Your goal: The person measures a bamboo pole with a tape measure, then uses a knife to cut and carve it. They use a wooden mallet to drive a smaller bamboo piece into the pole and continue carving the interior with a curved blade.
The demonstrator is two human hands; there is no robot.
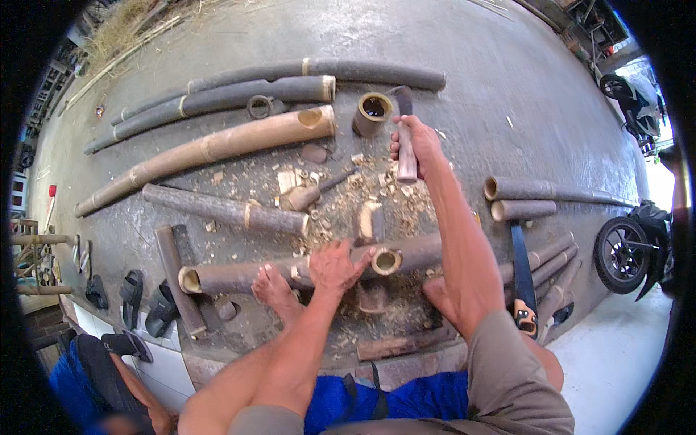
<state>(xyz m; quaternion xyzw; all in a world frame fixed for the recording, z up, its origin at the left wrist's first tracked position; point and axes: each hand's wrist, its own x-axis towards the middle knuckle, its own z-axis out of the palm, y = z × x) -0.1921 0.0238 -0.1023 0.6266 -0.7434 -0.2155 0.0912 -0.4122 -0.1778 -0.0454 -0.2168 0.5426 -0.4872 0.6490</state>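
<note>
A grey concrete floor [478,80] is seen, strewn with wood chips [377,196] around the work spot; several long bamboo poles [217,145] are laid side by side at upper left, the palest with its open end toward the centre; a parked motorbike [631,250] is noted at the right edge; further short bamboo lengths [522,190] are laid at right, with a blue-bladed handsaw [523,279] beside them; a dark bamboo section [290,272] is laid crosswise near the bare feet, its hollow cut end [386,261] facing up; the left hand [333,267] is pressed flat on this section, grip spread open, just beside the cut end; the right hand [415,145] is raised above the chips, grip closed round the wooden handle of a hatchet-like tool [404,134]; a short bamboo cup [372,112] is stood just left of the tool's head; a mallet [308,194] is left among the chips.
</note>
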